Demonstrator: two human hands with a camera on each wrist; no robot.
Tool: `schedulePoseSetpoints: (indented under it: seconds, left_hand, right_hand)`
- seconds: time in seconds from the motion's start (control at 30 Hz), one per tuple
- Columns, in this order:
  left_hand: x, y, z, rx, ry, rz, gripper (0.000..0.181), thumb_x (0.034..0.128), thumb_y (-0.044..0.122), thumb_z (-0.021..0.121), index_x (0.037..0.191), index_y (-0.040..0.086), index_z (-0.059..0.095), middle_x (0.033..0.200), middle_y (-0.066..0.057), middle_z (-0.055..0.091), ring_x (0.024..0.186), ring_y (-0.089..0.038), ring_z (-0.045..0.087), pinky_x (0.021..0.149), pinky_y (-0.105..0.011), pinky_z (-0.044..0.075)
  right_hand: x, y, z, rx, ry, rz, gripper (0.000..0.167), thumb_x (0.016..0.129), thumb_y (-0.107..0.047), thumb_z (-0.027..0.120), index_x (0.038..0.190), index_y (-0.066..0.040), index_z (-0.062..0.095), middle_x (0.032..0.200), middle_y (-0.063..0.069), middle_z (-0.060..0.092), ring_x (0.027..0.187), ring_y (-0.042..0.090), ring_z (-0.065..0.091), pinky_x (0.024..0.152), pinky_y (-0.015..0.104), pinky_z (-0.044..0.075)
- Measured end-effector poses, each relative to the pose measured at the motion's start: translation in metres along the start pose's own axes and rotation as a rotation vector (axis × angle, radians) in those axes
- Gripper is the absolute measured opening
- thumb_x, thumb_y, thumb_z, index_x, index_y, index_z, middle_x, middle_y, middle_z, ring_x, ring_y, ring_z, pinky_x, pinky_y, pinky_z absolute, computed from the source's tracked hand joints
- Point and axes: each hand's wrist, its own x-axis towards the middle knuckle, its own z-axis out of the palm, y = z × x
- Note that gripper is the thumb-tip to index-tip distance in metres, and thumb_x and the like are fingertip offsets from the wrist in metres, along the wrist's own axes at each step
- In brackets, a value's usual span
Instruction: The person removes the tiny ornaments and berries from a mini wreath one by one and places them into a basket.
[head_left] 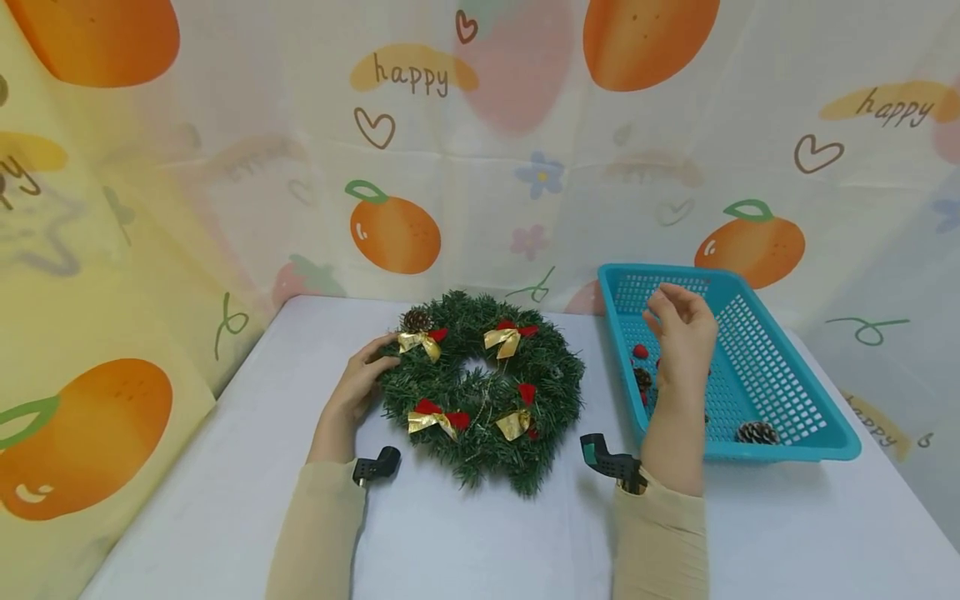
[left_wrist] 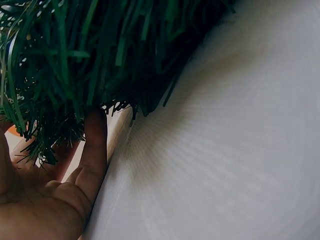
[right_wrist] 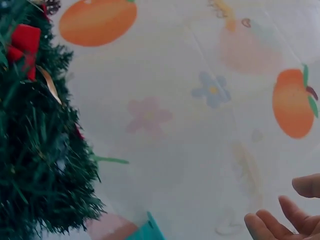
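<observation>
A green artificial wreath [head_left: 555, 367] lies on the white table, trimmed with gold bows, red bits and a pine cone [head_left: 416, 320]. My left hand [head_left: 358, 385] holds its left edge near that cone, thumb and fingers against the greenery. In the left wrist view, the fingertips disappear behind the wreath's needles [left_wrist: 115, 55]. Raised over the blue basket [head_left: 795, 350], my right hand [head_left: 684, 333] has loosely bent fingers. Its thumb and fingertips [right_wrist: 267, 227] stand apart in the right wrist view, and nothing shows between them.
Inside the basket are a frosted pine cone [head_left: 757, 432], a small brown cone [head_left: 642, 379] and red pieces [head_left: 640, 352]. A printed cloth [head_left: 480, 192] hangs behind the table [head_left: 465, 550] and on its left side. Each wrist carries a black camera mount [head_left: 611, 462].
</observation>
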Motion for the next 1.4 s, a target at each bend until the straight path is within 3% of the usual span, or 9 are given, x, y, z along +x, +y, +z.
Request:
schedulePoseSetpoints:
  seconds: [0.17,0.27,0.47,0.6,0.73,0.9,0.97,1.13,1.4]
  left_hand:
    - [0.0,-0.001,-0.001,-0.01,0.005,-0.003,0.059,0.0973,0.014,0.056,0.153,0.015,0.037,0.167,-0.01,0.017,0.154,-0.038,0.016,0.124,-0.062,0.015]
    - [0.0,-0.001,-0.002,-0.012,0.004,-0.005,0.059,0.0975,0.014,0.056,0.153,0.015,0.037,0.167,-0.009,0.017,0.154,-0.037,0.016,0.124,-0.062,0.015]
    - [0.0,-0.002,-0.002,-0.003,0.005,-0.001,0.058,0.0972,0.014,0.056,0.153,0.014,0.038,0.168,-0.01,0.016,0.155,-0.038,0.01,0.122,-0.067,0.008]
    - [0.0,-0.003,-0.001,0.012,0.008,0.001,0.058,0.0973,0.014,0.056,0.152,0.014,0.039,0.168,-0.01,0.016,0.155,-0.039,0.009,0.122,-0.068,0.007]
    - [0.0,-0.003,0.0,0.017,0.005,0.005,0.058,0.0973,0.015,0.056,0.152,0.015,0.039,0.168,-0.01,0.015,0.155,-0.039,0.009,0.121,-0.069,0.006]
    - [0.001,-0.002,0.0,0.03,0.007,0.004,0.058,0.0976,0.016,0.056,0.152,0.016,0.039,0.168,-0.011,0.015,0.155,-0.039,0.01,0.122,-0.068,0.01]
    - [0.001,-0.001,0.0,0.036,0.006,0.008,0.058,0.0977,0.016,0.056,0.153,0.016,0.038,0.168,-0.012,0.015,0.155,-0.04,0.011,0.122,-0.068,0.011]
    - [0.001,-0.001,0.0,0.032,-0.005,0.018,0.058,0.0978,0.016,0.056,0.153,0.014,0.037,0.168,-0.012,0.015,0.154,-0.041,0.012,0.12,-0.072,0.008]
    - [0.002,-0.002,0.0,0.03,0.001,0.012,0.058,0.0976,0.016,0.056,0.152,0.016,0.038,0.168,-0.011,0.016,0.155,-0.039,0.013,0.121,-0.069,0.009]
  right_hand:
    - [-0.004,0.009,0.018,-0.079,-0.05,-0.062,0.023,0.097,-0.017,0.061,0.118,-0.009,0.061,0.11,-0.006,0.058,0.109,0.013,0.06,0.108,0.035,0.05]
    - [-0.005,0.016,0.031,-0.121,-0.1,-0.078,0.027,0.098,-0.016,0.059,0.123,-0.005,0.059,0.109,-0.006,0.057,0.109,0.013,0.06,0.105,0.033,0.052]
    - [-0.01,0.027,0.057,-0.143,-0.224,-0.044,0.034,0.099,-0.013,0.057,0.131,0.001,0.054,0.115,-0.002,0.056,0.109,0.011,0.059,0.106,0.032,0.052]
    - [-0.015,0.034,0.073,-0.167,-0.285,-0.045,0.035,0.1,-0.012,0.056,0.133,0.001,0.053,0.125,0.006,0.055,0.116,0.02,0.057,0.108,0.036,0.051]
    - [-0.017,0.045,0.089,-0.176,-0.335,-0.067,0.036,0.1,-0.015,0.056,0.133,-0.001,0.054,0.135,0.019,0.051,0.124,0.032,0.054,0.11,0.041,0.049]
    - [0.006,0.09,0.11,-0.119,-0.446,-0.122,0.041,0.097,-0.032,0.062,0.133,-0.013,0.055,0.138,0.013,0.052,0.127,0.028,0.055,0.11,0.038,0.048]
    - [0.002,0.091,0.12,-0.12,-0.465,-0.118,0.04,0.097,-0.032,0.063,0.132,-0.013,0.056,0.137,0.012,0.053,0.125,0.027,0.057,0.107,0.038,0.05]
    - [-0.034,0.058,0.148,-0.164,-0.444,-0.047,0.035,0.099,-0.018,0.059,0.131,-0.004,0.057,0.133,0.016,0.055,0.124,0.031,0.058,0.108,0.043,0.05]
    - [-0.038,0.072,0.182,-0.204,-0.427,-0.014,0.032,0.099,-0.017,0.06,0.128,-0.005,0.06,0.131,0.014,0.059,0.122,0.03,0.059,0.104,0.039,0.051]
